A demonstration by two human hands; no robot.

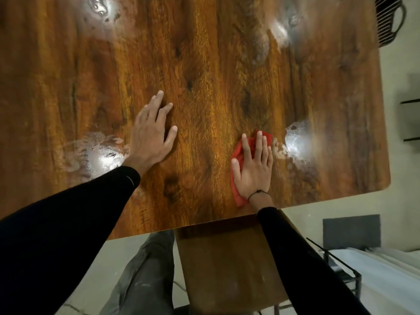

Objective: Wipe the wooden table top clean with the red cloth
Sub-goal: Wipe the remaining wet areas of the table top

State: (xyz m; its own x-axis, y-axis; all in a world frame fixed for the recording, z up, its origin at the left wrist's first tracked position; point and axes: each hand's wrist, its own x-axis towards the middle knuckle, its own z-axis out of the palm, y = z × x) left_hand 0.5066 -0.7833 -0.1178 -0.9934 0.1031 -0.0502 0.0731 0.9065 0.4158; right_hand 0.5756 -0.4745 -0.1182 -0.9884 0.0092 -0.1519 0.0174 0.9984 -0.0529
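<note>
The wooden table top (204, 64) fills most of the head view, dark brown with glossy grain. My right hand (254, 169) lies flat, fingers spread, pressing the red cloth (237, 153) onto the table near its front right part; most of the cloth is hidden under the palm. My left hand (152, 133) rests flat on the bare wood to the left, fingers apart, holding nothing. Wet, shiny smears sit just right of the cloth (295, 142) and beside my left wrist (100, 153).
More wet patches shine at the far left (102, 7) and far right (281, 32) of the table. A wooden bench or chair seat (227, 258) stands below the front edge. A wire rack (386, 21) is at the top right; the table's right edge (384, 133) borders the floor.
</note>
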